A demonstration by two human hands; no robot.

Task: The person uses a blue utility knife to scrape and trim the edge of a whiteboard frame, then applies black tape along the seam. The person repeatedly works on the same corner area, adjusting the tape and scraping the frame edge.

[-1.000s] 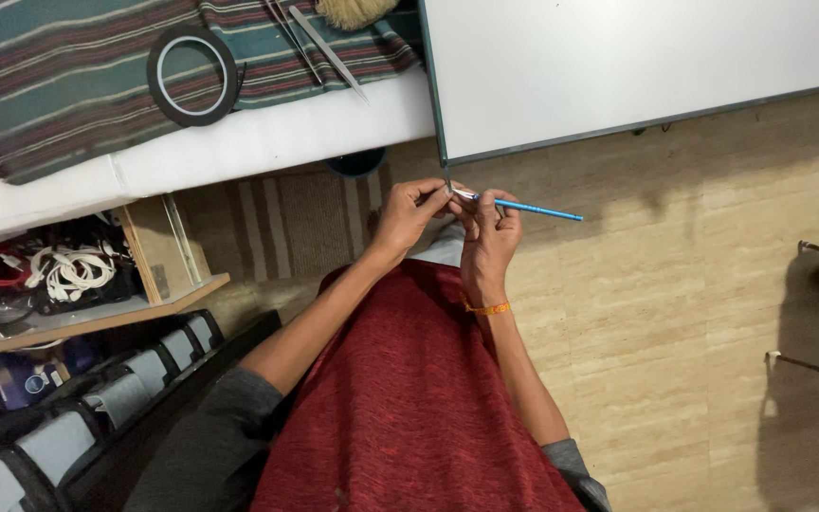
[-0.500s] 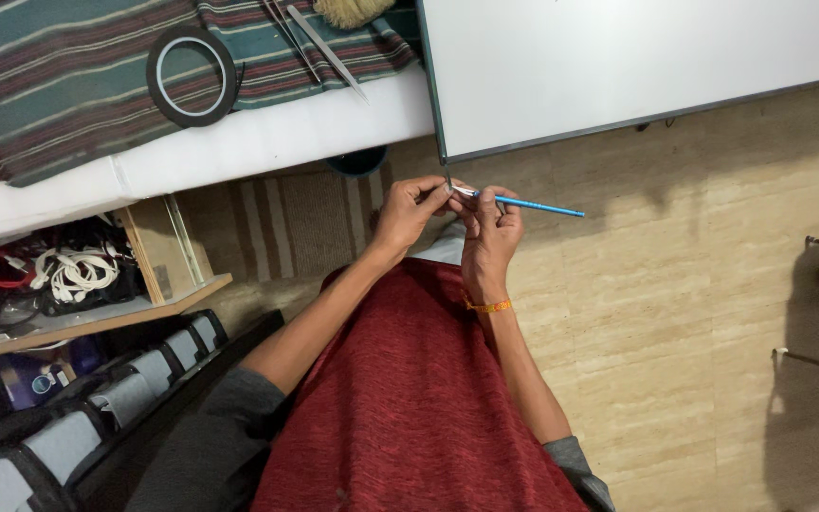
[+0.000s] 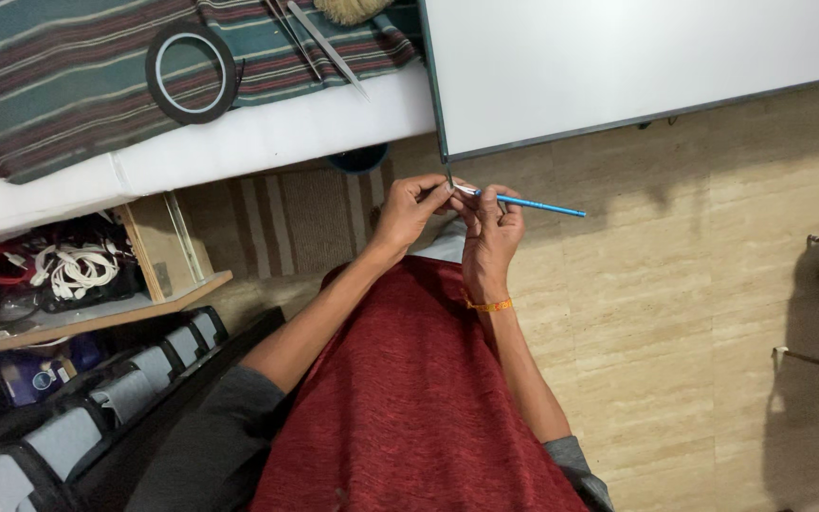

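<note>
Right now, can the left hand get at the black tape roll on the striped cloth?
Probably yes, after letting go. The left hand is pinching the tip end of the blue paintbrush that the right hand holds. The black tape roll lies flat on the striped cloth, uncovered, with nothing between.

Overhead view under soft, even indoor light. The white board [image 3: 637, 57] is the brightest area, close to washed out and without surface detail. Diffuse shadows spread across the tan floor [image 3: 694, 313] below the board and darken towards the right edge. The shelf [image 3: 68, 313] at lower left is dim, its contents murky. Focus is fair at centre; slight softness, perhaps motion blur, at the hands
</note>
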